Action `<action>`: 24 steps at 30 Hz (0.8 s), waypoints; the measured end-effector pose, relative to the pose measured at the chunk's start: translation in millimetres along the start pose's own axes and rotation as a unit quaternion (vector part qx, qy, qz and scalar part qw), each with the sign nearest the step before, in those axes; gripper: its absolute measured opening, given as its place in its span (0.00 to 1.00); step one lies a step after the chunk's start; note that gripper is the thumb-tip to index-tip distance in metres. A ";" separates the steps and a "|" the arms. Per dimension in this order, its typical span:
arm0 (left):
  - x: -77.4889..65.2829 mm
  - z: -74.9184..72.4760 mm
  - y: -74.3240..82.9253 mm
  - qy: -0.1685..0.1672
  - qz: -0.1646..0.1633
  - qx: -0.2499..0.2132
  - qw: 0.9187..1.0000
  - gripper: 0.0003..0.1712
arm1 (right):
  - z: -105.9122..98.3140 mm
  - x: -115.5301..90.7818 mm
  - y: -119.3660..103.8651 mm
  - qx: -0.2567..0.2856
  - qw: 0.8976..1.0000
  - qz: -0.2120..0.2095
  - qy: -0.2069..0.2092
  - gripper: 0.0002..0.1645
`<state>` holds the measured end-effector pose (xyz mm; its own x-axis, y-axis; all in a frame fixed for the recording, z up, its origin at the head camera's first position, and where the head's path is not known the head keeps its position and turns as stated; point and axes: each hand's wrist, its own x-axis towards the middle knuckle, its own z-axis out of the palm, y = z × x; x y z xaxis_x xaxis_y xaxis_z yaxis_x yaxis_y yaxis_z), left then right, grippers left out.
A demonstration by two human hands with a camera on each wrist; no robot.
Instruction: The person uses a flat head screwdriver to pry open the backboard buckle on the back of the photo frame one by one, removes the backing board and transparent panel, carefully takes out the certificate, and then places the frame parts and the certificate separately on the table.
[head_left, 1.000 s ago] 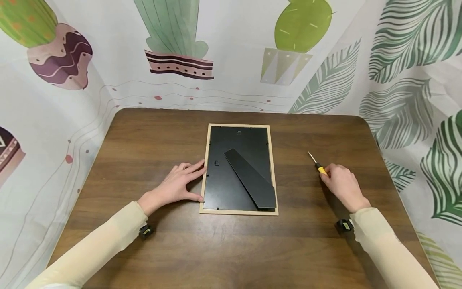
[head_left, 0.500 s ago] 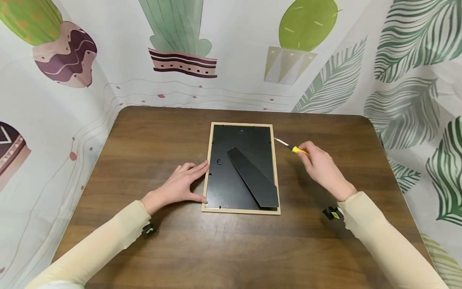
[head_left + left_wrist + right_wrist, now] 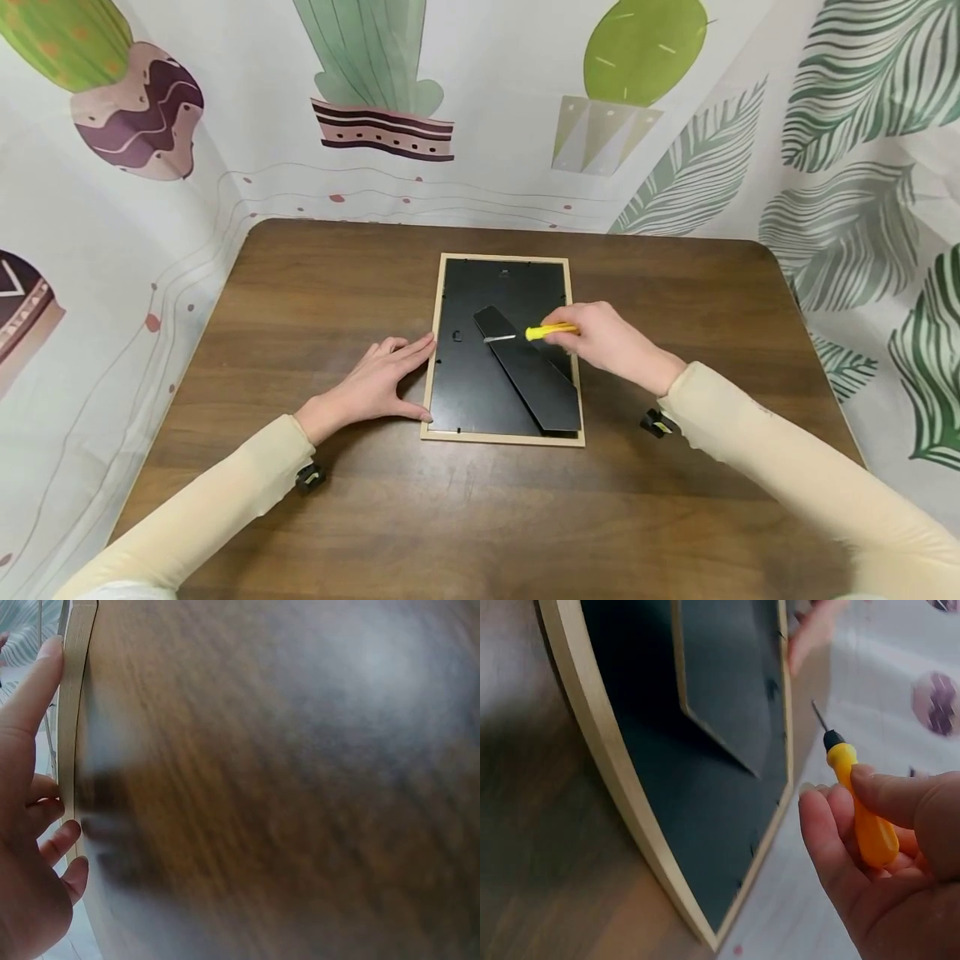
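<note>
Brown table beneath frame, cactus-print backdrop

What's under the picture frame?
The picture frame lies on the brown table, black backing facing up. Its front and the patch of table directly beneath are covered, so anything else there cannot be seen.

Even light leaves sheen on the picture frame, shadow beside my left sleeve; in my left wrist view, glare whitens the blurred worktop.
</note>
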<state>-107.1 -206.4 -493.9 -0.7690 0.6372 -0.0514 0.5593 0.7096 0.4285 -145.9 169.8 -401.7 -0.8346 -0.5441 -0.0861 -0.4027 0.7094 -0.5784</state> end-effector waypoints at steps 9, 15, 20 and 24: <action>0.2 1.1 -0.9 0.002 0.004 -0.004 1.000 0.68 | 36.4 23.3 -15.3 -0.029 0.998 -0.050 -0.033 0.10; 0.2 1.2 -0.8 0.000 0.007 0.001 1.000 0.67 | 51.0 29.8 -18.9 -0.041 0.997 -0.061 -0.012 0.13; 0.4 0.8 -0.6 -0.001 0.005 -0.002 1.000 0.67 | 58.0 31.3 -21.0 -0.040 0.998 -0.050 -0.014 0.17; 1.2 -0.1 -0.4 0.001 0.007 -0.003 1.000 0.67 | 61.8 32.0 -22.8 -0.026 0.999 -0.043 -0.019 0.17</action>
<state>-108.3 -206.0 -494.1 -0.7620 0.6461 -0.0431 0.5678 0.6987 0.4352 -140.2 108.5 -441.4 -0.7822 -0.6192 -0.0696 -0.4910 0.6813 -0.5429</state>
